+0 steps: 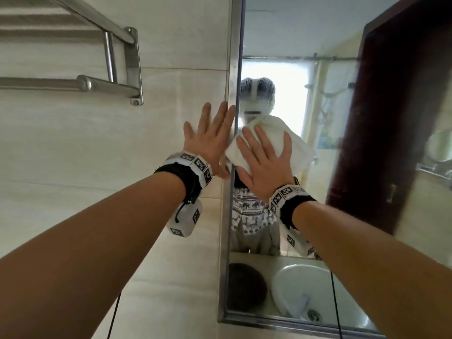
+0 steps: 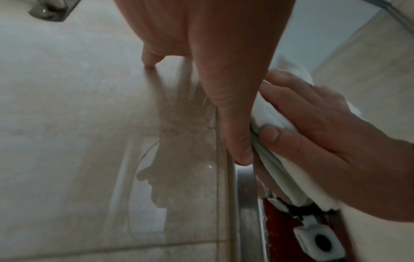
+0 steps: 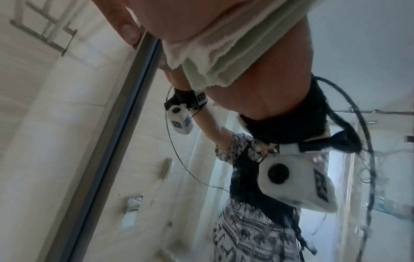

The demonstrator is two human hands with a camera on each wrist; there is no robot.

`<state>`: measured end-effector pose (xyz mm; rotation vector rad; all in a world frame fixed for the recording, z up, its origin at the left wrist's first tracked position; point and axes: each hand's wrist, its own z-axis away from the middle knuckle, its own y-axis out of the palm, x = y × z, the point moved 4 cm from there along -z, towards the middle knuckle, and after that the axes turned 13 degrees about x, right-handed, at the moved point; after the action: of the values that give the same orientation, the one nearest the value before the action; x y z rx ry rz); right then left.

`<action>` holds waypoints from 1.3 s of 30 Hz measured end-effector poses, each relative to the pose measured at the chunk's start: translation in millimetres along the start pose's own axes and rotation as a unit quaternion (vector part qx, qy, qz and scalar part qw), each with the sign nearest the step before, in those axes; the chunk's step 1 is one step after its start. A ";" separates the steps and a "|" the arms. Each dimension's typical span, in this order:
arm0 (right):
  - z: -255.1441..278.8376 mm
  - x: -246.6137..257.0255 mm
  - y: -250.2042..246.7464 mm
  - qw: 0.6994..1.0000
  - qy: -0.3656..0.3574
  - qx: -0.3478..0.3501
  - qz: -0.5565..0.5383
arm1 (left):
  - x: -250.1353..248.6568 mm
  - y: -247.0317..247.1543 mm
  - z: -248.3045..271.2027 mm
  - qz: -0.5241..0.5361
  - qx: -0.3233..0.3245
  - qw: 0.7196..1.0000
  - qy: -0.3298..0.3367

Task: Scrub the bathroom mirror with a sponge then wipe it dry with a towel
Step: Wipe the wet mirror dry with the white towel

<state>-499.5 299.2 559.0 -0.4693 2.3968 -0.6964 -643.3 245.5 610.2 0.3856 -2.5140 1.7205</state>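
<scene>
Pale beige glossy tiled wall (image 1: pixel 73 148); chrome two-tier towel rack (image 1: pixel 117 57) mounted upper left; soft, even daylight throughout.

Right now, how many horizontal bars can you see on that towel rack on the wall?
2. The upper bar runs across the top left corner; the lower bar sits beneath it, left of the mirror frame. More may lie out of frame.

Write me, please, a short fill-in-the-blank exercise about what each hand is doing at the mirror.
1. The right hand presses a white ____ flat against the mirror.
2. The left hand rests on the tiled ____ beside the mirror's frame.
3. The metal rack is mounted to the ____ of the mirror.

Missing words: towel; wall; left
</scene>
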 end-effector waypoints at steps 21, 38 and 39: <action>30.2 6.0 -13.6 0.980 -0.027 0.166 -0.105 | -86.6 23.4 63.2 0.172 -0.149 0.971 0.069; 177.2 -192.1 19.3 0.908 0.341 0.141 -0.199 | -154.1 87.5 24.5 0.237 -0.113 0.948 -0.178; 178.0 -191.4 23.1 0.909 0.334 0.151 -0.197 | -155.9 89.1 23.1 0.238 -0.119 0.946 -0.185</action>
<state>-245.9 342.9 508.0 -0.6701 2.7524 -1.6031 -512.6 280.4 489.8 0.0857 -3.2659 1.5568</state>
